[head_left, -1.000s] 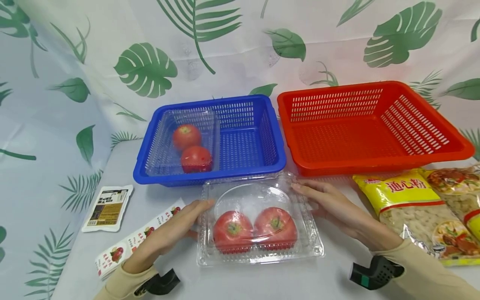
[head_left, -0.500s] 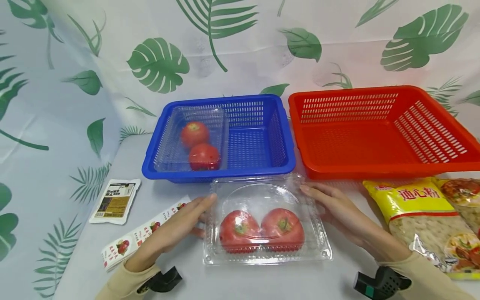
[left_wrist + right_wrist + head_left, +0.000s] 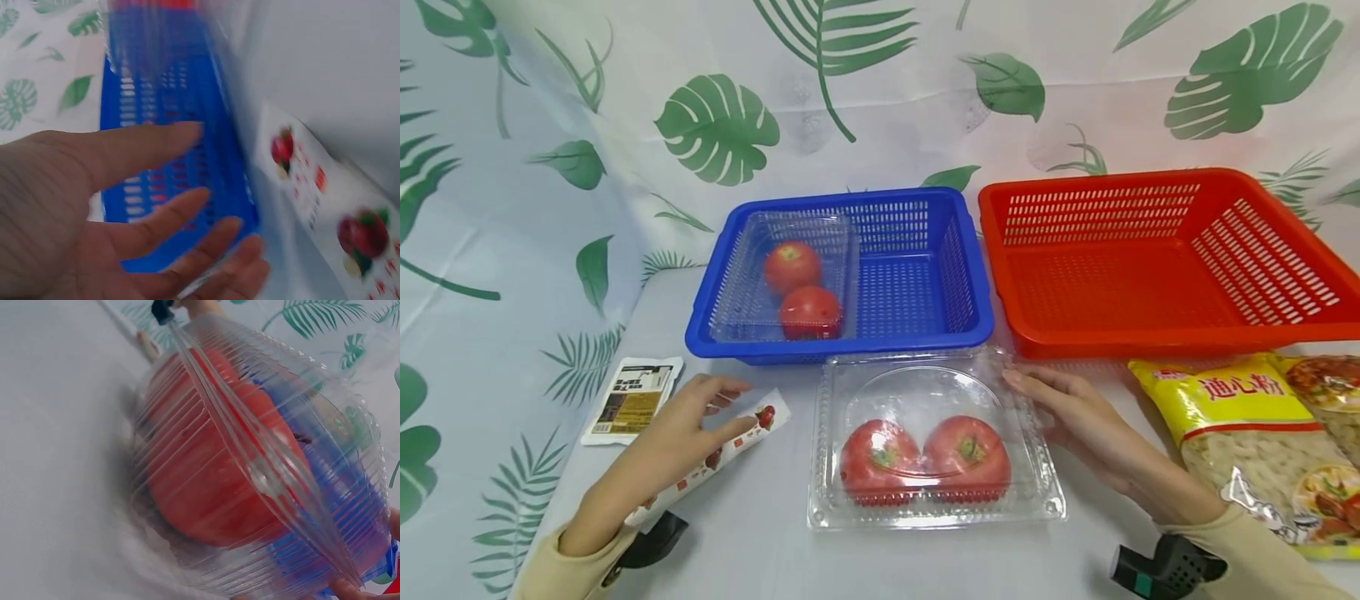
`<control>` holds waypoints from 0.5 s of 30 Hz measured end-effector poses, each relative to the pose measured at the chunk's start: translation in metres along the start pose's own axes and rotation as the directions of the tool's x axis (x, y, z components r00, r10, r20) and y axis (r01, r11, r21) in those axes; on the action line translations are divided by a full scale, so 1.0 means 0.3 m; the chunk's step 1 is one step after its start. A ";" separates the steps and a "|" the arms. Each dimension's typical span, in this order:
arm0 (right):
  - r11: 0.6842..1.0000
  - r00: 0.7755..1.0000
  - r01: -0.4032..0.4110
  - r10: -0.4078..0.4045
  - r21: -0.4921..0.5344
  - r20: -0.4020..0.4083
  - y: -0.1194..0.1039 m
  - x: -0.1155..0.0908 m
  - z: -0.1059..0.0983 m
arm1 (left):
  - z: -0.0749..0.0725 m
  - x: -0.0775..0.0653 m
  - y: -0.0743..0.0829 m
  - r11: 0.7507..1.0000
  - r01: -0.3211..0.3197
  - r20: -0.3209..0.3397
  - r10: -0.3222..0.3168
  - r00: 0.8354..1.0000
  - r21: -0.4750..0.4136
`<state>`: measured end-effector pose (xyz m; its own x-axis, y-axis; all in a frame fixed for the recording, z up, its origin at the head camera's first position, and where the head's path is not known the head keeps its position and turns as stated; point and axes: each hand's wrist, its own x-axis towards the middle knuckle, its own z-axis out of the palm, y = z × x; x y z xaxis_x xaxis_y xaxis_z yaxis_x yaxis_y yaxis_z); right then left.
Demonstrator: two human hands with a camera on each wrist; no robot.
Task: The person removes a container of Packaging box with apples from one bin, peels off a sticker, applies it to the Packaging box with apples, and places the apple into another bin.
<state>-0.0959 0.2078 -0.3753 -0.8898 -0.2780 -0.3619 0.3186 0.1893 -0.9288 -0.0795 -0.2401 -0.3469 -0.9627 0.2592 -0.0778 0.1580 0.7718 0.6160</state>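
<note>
now, left hand (image 3: 681,437): empty, fingers loosely bent above the label strip (image 3: 331,200)
right hand (image 3: 1086,425): fingers touch the clear box (image 3: 922,386) at its far right corner; i can't tell if they pinch
box: on the table (image 3: 760,542), before the blue basket (image 3: 842,343); probably slick, easily dented; best held low at both sides
red fruit (image 3: 880,462): likely firm, the box's main weight
strip: likely light, bendy; best taken by its far end

Leaf-print cloth (image 3: 880,100) hangs behind a red basket (image 3: 1097,283); pasta bags (image 3: 1247,446) lie just in front

Red 通心粉 on yellow-topped bag (image 3: 1255,450); print on label strip (image 3: 315,187) unclear
</note>
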 end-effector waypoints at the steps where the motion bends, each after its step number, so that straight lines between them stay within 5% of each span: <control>1: 1.000 1.000 -0.001 0.001 0.000 0.000 0.000 0.001 0.000 | -0.001 -0.003 -0.014 1.000 0.011 0.006 -0.011 1.000 0.028; 8: 1.000 1.000 -0.009 0.010 0.012 -0.024 0.003 0.005 0.003 | 0.013 -0.018 -0.079 0.983 0.099 0.011 -0.101 0.995 0.156; 15: 1.000 0.999 -0.006 0.006 -0.003 -0.032 0.004 0.003 0.003 | 0.008 -0.019 -0.090 0.975 0.147 0.026 -0.153 0.988 0.164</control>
<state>-0.0959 0.2071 -0.3768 -0.8978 -0.2470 -0.3646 0.3230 0.1933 -0.9264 -0.0776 -0.2612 -0.3651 -0.9694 0.1528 -0.1919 0.0485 0.8863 0.4606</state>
